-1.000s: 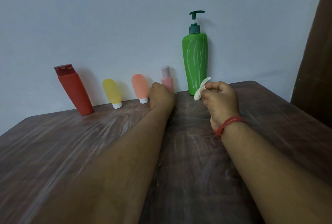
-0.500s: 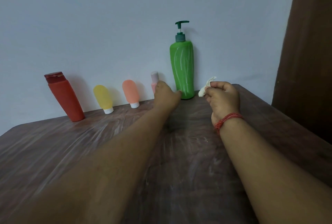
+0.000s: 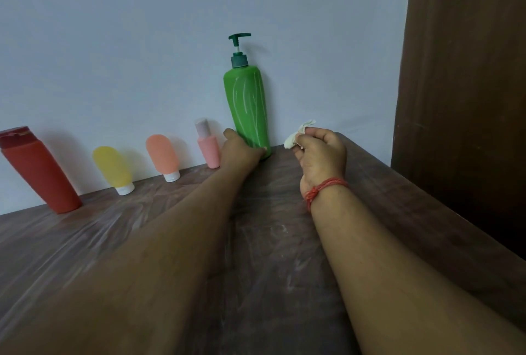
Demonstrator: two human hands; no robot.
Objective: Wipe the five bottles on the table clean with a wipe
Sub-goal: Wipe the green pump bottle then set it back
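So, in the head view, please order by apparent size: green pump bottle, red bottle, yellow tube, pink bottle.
1. Green pump bottle, the tallest.
2. Red bottle.
3. Yellow tube and pink bottle look alike, so I do not rank them.

- The left hand (image 3: 240, 150), earlier by the pink bottle (image 3: 209, 148), now grips the base of the green pump bottle (image 3: 247, 107).
- The pink bottle shows uncovered.

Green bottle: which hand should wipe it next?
Right hand: it pinches the wipe right beside the green bottle, while the left hand grips the bottle's base.
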